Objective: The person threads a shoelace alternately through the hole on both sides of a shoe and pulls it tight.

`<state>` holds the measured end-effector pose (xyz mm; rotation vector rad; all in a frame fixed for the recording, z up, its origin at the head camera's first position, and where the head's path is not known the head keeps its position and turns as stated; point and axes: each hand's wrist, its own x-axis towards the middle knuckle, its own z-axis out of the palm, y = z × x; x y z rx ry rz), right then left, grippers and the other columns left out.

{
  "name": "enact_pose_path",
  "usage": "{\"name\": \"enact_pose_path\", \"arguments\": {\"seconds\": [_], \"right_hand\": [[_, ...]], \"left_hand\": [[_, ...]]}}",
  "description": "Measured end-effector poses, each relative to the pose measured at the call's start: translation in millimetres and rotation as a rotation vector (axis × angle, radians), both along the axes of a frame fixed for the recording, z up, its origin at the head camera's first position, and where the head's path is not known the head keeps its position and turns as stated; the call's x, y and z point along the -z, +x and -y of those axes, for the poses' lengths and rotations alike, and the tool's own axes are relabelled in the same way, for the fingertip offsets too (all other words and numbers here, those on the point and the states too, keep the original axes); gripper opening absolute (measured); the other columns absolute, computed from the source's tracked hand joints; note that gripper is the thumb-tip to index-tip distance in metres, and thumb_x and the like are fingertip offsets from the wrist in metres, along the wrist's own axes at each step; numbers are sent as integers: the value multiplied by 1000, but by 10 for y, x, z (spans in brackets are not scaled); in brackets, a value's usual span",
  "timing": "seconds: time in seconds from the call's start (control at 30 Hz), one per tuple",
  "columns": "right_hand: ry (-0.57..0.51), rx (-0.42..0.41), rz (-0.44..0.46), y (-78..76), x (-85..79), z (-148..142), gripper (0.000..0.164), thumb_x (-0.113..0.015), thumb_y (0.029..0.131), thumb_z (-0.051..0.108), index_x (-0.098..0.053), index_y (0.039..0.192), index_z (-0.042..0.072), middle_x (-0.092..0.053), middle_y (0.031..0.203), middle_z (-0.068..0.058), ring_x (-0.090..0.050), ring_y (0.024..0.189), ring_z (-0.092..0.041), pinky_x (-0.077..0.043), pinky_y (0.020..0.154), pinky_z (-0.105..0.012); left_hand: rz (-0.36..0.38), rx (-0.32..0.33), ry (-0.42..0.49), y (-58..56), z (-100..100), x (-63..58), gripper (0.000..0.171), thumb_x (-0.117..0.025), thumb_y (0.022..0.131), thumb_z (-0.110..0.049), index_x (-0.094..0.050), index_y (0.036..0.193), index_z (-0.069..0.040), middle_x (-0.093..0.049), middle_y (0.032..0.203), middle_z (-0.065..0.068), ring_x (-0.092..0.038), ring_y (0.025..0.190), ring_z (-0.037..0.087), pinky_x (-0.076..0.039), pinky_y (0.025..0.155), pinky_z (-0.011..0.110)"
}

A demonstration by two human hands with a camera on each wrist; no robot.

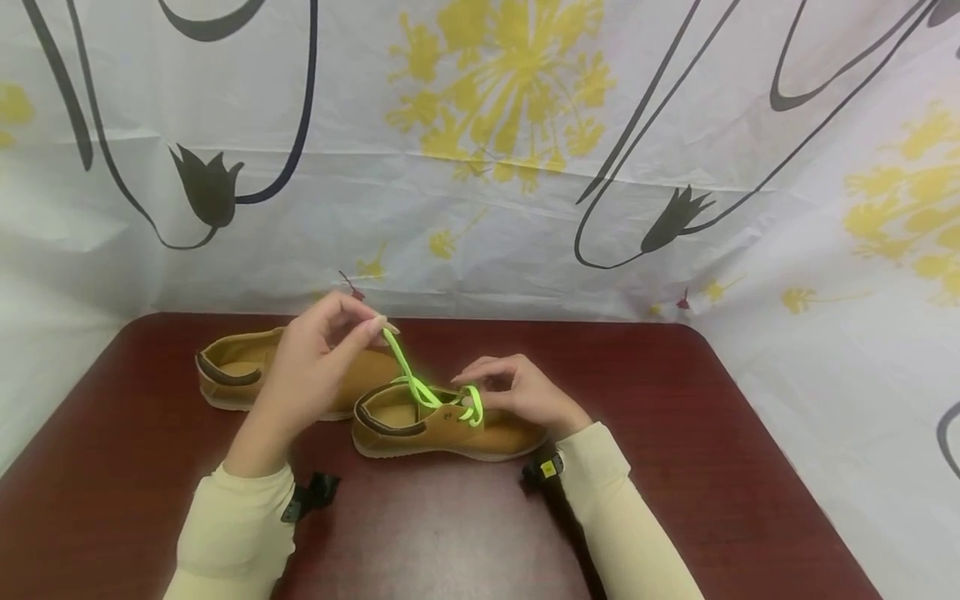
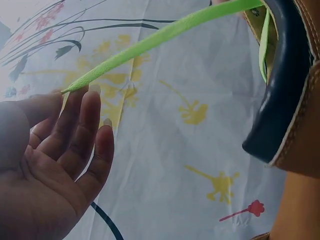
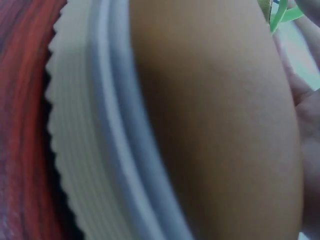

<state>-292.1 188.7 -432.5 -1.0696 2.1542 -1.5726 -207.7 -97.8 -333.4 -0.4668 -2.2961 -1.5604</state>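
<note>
A tan shoe [image 1: 390, 417] with a dark collar sits on the table, toe to the right. A bright green shoelace [image 1: 405, 362] runs through its eyelets. My left hand [image 1: 303, 367] pinches the lace's end between thumb and index finger, up and left of the opening. The lace [image 2: 150, 44] stretches from those fingertips to the shoe in the left wrist view, with the other fingers of the left hand [image 2: 65, 155] loosely bent. My right hand [image 1: 521, 392] holds the shoe at its lacing, thumb and fingertips at the tongue beside a loop of lace; its grip is partly hidden.
A second tan shoe [image 1: 236, 367] lies behind and left, partly covered by my left hand and forearm. Both shoes rest on a dark red table [image 1: 637, 367]. A white floral-patterned sheet [image 1: 480, 233] hangs behind the table and along its sides.
</note>
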Motion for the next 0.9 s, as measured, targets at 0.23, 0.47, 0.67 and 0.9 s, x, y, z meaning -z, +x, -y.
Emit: {"name": "enact_pose_path", "arguments": {"seconds": [0.23,0.47,0.67,0.9], "right_hand": [[-84,-115,3,-10,-51,-31,12,-70,89,-4,-75,99,-8,-68,113,-26,-62,116,-23,-50,104,-32],[-20,-126,-37,-8,-104,-30,11,-68,90,-2,-77,95,-1,-70,114,-21,-62,116,-24,-47,106,-33],[1,-118,-42,2,-119,-21,12,-63,88,1,-75,87,1,-70,114,-20,-61,117,-25,-47,105,-33],[47,-114,-38,34,-106,-24,11,-64,87,5,-72,79,6,-69,117,-15,-59,117,-25,-45,102,-33]], "left_hand": [[-2,-42,-36,17,8,-55,18,-61,103,-21,-63,104,-3,-75,96,11,-70,83,4,-54,79,15],[18,-64,-49,23,31,-58,20,-61,103,-23,-64,105,-3,-75,96,11,-69,83,4,-53,79,15],[22,-81,-52,9,45,-55,22,-61,103,-24,-64,104,-3,-75,96,12,-69,83,3,-52,79,14],[26,-67,-51,-20,60,-33,21,-60,103,-22,-64,105,-1,-74,97,13,-69,84,3,-54,80,15]]}}
